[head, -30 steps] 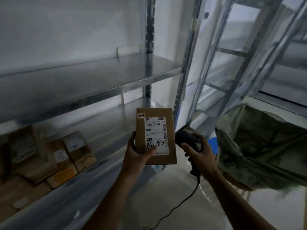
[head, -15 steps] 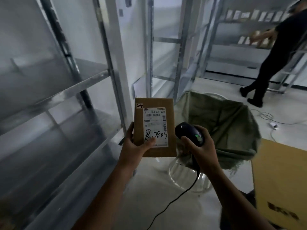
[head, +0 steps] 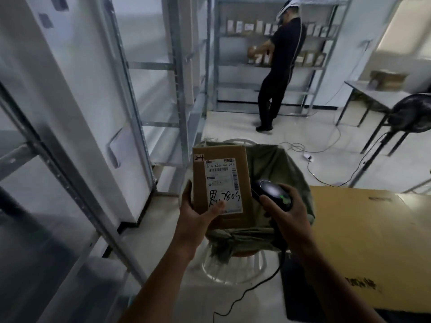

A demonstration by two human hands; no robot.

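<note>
A small brown cardboard parcel (head: 221, 180) with a white shipping label and handwritten figures is held upright in front of me. My left hand (head: 198, 213) grips its lower left corner, thumb over the label. My right hand (head: 286, 213) grips a black corded barcode scanner (head: 272, 197) just right of the parcel, a green light showing on its top. The scanner's cable (head: 247, 292) hangs down to the floor.
A green sack (head: 275, 169) lines a white basket (head: 233, 269) right behind the parcel. Metal shelving (head: 130, 127) stands at left. A large flat carton (head: 363, 243) lies at right. A person (head: 279, 66) works at far shelves. Table, fan and floor cables sit at right.
My view has swung right, from the shelves with parcels to the open room. The parcel and scanner stay held the same way, now over the sack.
</note>
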